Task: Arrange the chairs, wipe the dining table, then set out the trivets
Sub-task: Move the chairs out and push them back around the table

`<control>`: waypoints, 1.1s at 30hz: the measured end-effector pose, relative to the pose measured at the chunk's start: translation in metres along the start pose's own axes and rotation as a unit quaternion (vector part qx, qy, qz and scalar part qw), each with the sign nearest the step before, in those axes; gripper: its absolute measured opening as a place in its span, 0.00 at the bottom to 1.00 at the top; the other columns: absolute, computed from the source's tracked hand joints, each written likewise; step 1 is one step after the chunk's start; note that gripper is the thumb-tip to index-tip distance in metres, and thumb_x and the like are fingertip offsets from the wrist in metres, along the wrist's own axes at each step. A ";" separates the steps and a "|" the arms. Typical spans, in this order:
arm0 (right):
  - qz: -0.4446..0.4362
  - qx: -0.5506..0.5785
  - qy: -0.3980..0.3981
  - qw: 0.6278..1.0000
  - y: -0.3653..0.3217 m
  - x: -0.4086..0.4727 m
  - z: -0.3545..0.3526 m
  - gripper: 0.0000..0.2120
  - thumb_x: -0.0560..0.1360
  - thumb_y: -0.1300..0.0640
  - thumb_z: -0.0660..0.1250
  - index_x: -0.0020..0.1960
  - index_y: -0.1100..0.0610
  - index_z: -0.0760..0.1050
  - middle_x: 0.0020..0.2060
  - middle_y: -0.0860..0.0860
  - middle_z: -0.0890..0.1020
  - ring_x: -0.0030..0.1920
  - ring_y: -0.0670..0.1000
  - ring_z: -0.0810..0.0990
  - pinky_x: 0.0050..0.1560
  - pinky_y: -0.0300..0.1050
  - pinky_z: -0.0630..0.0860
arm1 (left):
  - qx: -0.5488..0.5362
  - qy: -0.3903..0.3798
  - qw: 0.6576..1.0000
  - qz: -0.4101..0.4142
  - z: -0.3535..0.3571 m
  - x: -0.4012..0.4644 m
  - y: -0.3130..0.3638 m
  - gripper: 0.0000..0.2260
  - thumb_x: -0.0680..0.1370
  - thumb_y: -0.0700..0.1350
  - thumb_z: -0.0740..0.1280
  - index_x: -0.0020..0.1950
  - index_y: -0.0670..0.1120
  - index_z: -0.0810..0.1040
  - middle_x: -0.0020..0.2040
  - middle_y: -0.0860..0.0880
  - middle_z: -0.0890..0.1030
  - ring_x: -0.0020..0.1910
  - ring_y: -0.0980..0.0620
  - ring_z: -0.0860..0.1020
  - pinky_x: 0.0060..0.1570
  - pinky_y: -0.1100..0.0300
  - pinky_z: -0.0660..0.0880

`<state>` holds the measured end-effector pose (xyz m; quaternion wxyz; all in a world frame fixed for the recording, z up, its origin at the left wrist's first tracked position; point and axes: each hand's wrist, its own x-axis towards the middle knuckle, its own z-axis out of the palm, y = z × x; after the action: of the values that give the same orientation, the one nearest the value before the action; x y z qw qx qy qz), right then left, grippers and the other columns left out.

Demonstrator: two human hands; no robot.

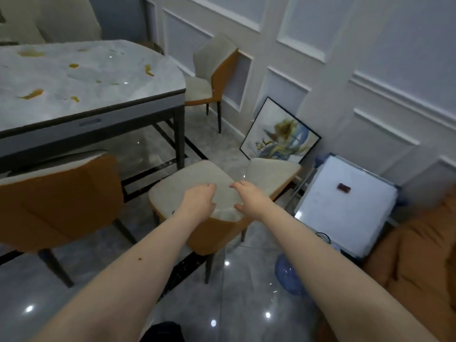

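A chair (187, 178) with a beige inner face and an orange shell stands on the floor right of the table's near corner, its back towards me. My left hand (198, 199) grips the top of its backrest, fingers over the beige side and thumb at the rim. My right hand (248, 197) holds the same rim a little to the right. The marble dining table (86, 112) at the left carries several orange-yellow stains (32, 94). No cloth or trivets are in view.
A second chair (61, 201) sits at the table's near side, a third (214, 75) by the wall, another (49, 18) at the far side. A framed picture (280, 132) leans on the wall. A whiteboard (345, 208), a blue object (287, 272) and orange upholstery (414, 255) crowd the right.
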<state>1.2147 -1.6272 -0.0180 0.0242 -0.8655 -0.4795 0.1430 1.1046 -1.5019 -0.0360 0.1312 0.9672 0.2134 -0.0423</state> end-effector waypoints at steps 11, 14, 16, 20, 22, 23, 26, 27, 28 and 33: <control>0.070 -0.011 0.024 0.997 0.132 0.003 -0.002 0.29 0.73 0.63 0.67 0.72 0.55 0.65 0.66 0.54 0.71 0.66 0.56 0.70 0.65 0.50 0.68 | -0.085 -0.098 0.991 0.043 0.025 0.087 0.105 0.25 0.77 0.58 0.64 0.69 0.45 0.68 0.64 0.45 0.74 0.61 0.45 0.74 0.59 0.51 0.72; 0.051 -0.034 0.007 0.998 0.152 0.025 0.000 0.28 0.72 0.62 0.68 0.71 0.55 0.66 0.66 0.54 0.71 0.67 0.56 0.69 0.65 0.48 0.64 | -0.126 -0.168 0.977 0.043 0.038 0.112 0.109 0.29 0.74 0.59 0.68 0.69 0.44 0.68 0.64 0.45 0.74 0.61 0.46 0.74 0.60 0.53 0.71; 0.037 -0.058 0.001 0.998 0.161 0.037 0.002 0.28 0.72 0.61 0.68 0.71 0.53 0.66 0.66 0.53 0.71 0.68 0.55 0.68 0.67 0.48 0.60 | -0.142 -0.190 0.971 0.036 0.042 0.123 0.110 0.30 0.73 0.58 0.70 0.69 0.44 0.68 0.64 0.45 0.74 0.60 0.46 0.73 0.60 0.54 0.71; -0.006 -0.088 -0.037 0.995 0.177 0.058 0.006 0.25 0.72 0.59 0.69 0.68 0.50 0.69 0.65 0.51 0.71 0.67 0.53 0.68 0.69 0.51 0.56 | -0.168 -0.241 0.956 -0.013 0.045 0.138 0.111 0.32 0.72 0.59 0.70 0.70 0.46 0.67 0.65 0.46 0.72 0.61 0.47 0.73 0.61 0.53 0.71; -0.027 -0.098 -0.061 0.993 0.184 0.067 0.005 0.25 0.71 0.58 0.70 0.67 0.50 0.70 0.64 0.51 0.72 0.67 0.53 0.68 0.70 0.52 0.55 | -0.158 -0.274 0.948 -0.039 0.045 0.145 0.112 0.34 0.71 0.59 0.69 0.72 0.46 0.65 0.66 0.46 0.71 0.62 0.47 0.72 0.62 0.53 0.70; -0.042 -0.099 -0.074 0.991 0.189 0.072 0.004 0.25 0.71 0.57 0.70 0.67 0.50 0.70 0.63 0.51 0.72 0.66 0.53 0.68 0.71 0.52 0.54 | -0.149 -0.289 0.944 -0.058 0.044 0.148 0.114 0.34 0.71 0.60 0.69 0.72 0.46 0.64 0.67 0.46 0.71 0.63 0.47 0.72 0.63 0.53 0.69; -0.086 -0.101 -0.112 0.985 0.201 0.081 -0.001 0.27 0.70 0.52 0.72 0.67 0.50 0.69 0.63 0.51 0.72 0.65 0.53 0.69 0.71 0.52 0.55 | -0.139 -0.303 0.935 -0.116 0.047 0.149 0.121 0.34 0.72 0.59 0.68 0.72 0.45 0.65 0.68 0.46 0.70 0.64 0.46 0.71 0.64 0.53 0.69; -0.107 -0.106 -0.120 0.981 0.203 0.084 -0.003 0.27 0.71 0.52 0.72 0.68 0.49 0.68 0.63 0.51 0.72 0.65 0.53 0.69 0.70 0.51 0.57 | -0.143 -0.290 0.936 -0.141 0.050 0.146 0.125 0.33 0.72 0.58 0.68 0.72 0.44 0.65 0.68 0.45 0.70 0.64 0.45 0.71 0.63 0.53 0.69; -0.124 -0.112 -0.125 0.978 0.206 0.085 -0.004 0.27 0.71 0.52 0.71 0.68 0.49 0.68 0.63 0.51 0.73 0.64 0.53 0.70 0.69 0.50 0.59 | -0.148 -0.276 0.936 -0.163 0.054 0.141 0.129 0.31 0.72 0.56 0.68 0.71 0.44 0.66 0.68 0.45 0.70 0.63 0.45 0.72 0.63 0.53 0.70; -0.207 -0.118 -0.112 0.965 0.227 0.088 -0.004 0.26 0.73 0.56 0.69 0.69 0.49 0.66 0.63 0.52 0.73 0.64 0.55 0.71 0.65 0.48 0.62 | -0.077 -0.113 0.962 -0.238 0.079 0.114 0.150 0.24 0.72 0.52 0.70 0.65 0.46 0.70 0.61 0.46 0.76 0.59 0.44 0.75 0.56 0.55 0.74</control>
<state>1.4461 -1.6756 -0.0742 -0.1028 -0.7229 -0.6610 0.1731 1.2692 -1.6086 -0.0922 0.2142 0.8644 0.4240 -0.1646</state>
